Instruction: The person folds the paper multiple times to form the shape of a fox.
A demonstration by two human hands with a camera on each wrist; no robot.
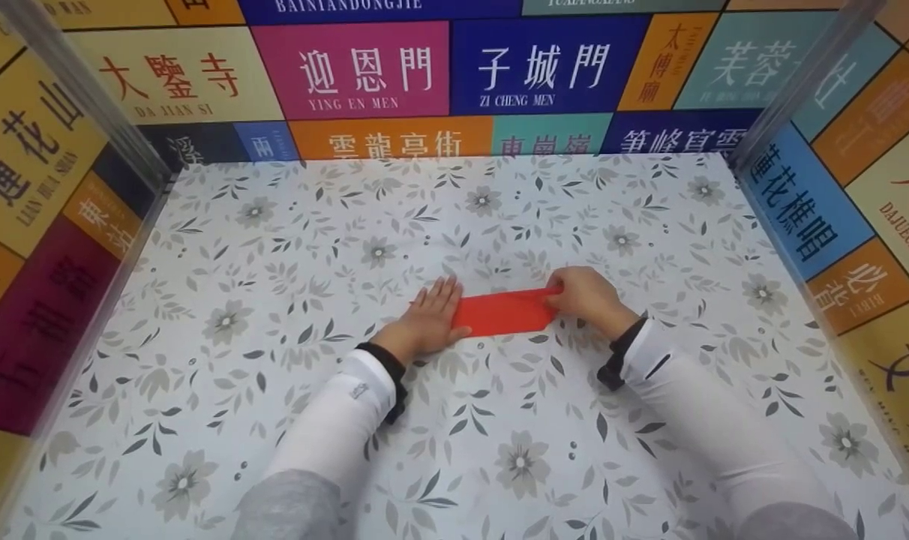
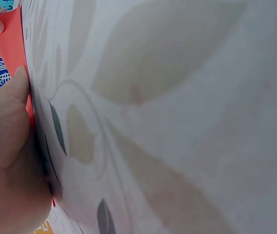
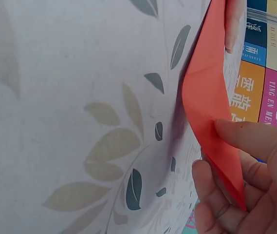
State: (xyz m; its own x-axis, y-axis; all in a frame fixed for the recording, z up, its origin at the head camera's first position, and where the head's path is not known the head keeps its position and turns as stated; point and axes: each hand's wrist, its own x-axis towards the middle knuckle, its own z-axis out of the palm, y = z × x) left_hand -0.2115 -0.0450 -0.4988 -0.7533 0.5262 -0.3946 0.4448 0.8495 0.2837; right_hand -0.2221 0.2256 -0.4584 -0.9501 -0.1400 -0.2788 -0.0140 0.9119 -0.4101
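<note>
Head view: floral tablecloth point(image 1: 289, 247) walled on three sides by coloured sign panels point(image 1: 349, 71) with Chinese characters. Red paper point(image 1: 505, 312) lies mid-table between hands. Left hand point(image 1: 429, 322) flat, fingers straight, pressing paper's left end. Right hand point(image 1: 586, 298) curled, pinching right end.

Left wrist view: palm point(image 2: 7, 146) down on paper point(image 2: 11, 44), close against cloth.

Right wrist view: thumb and fingers point(image 3: 248, 139) pinch folded paper point(image 3: 211, 97), its edge lifted off cloth; crease visible.
</note>
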